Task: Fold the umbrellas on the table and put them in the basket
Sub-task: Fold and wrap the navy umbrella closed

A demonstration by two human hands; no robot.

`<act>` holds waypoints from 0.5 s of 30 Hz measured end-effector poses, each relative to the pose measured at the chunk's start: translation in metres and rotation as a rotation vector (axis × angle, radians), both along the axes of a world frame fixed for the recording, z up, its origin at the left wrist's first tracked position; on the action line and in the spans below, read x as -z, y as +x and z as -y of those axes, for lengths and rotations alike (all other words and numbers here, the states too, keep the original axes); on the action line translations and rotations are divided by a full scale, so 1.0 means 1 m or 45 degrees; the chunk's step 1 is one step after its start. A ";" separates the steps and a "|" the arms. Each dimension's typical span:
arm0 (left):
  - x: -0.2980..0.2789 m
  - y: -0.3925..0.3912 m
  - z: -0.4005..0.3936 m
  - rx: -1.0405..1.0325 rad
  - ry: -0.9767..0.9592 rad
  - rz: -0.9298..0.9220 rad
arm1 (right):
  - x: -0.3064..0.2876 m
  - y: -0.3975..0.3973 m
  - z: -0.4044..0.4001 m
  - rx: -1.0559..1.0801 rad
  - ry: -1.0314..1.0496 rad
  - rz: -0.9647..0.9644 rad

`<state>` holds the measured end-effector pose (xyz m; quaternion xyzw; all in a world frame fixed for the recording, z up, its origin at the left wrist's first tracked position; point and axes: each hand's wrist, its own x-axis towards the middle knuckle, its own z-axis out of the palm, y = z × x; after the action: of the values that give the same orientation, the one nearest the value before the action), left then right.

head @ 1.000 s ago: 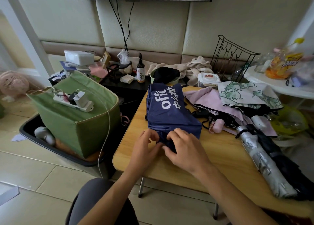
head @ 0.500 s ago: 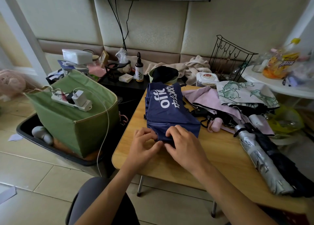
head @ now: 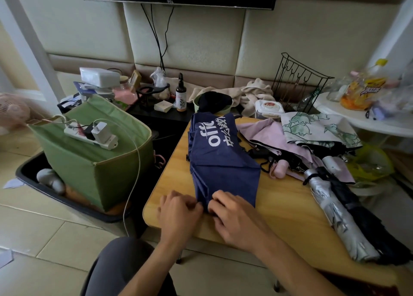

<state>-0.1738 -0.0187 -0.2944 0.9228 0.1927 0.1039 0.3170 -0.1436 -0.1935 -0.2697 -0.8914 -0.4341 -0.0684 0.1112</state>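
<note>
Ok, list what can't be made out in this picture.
- Head view: blue umbrella's near end, covered by left hand and right hand.
- Pink umbrella: its far part lies under the floral one.
- Green basket's inside, hidden by its own cloth top.
- Bottle label at right, blurred.

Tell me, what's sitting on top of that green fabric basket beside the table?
On the green basket lies a white power strip with a white charger and a dark plug in it; a white cable trails over its edge. The folded-over fabric hides whatever is inside.
</note>
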 end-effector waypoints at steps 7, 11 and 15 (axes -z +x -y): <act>-0.007 -0.004 0.003 -0.057 -0.074 -0.075 | 0.008 -0.004 -0.001 0.162 0.283 -0.259; -0.012 -0.002 0.000 0.039 -0.453 -0.016 | 0.026 -0.002 -0.011 0.221 0.250 -0.081; -0.038 0.002 0.004 -0.085 -1.149 -0.049 | 0.024 0.006 -0.020 0.336 0.369 0.206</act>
<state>-0.1718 -0.0230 -0.2567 0.6874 0.2542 0.0025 0.6803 -0.1371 -0.1738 -0.2940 -0.9067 -0.3068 -0.2155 0.1932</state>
